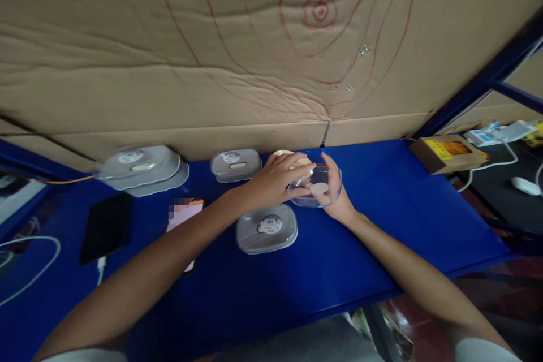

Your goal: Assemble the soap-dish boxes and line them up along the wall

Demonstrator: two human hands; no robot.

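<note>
As left hand (276,179) and right hand (338,199) hold a clear container (305,200), blue table (394,192) below, cardboard wall (237,79) behind

Dim, diffuse light; slight overall softness, wide-angle stretching toward edges.

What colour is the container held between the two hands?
The container is clear and see-through; the head view shows it best.
</note>
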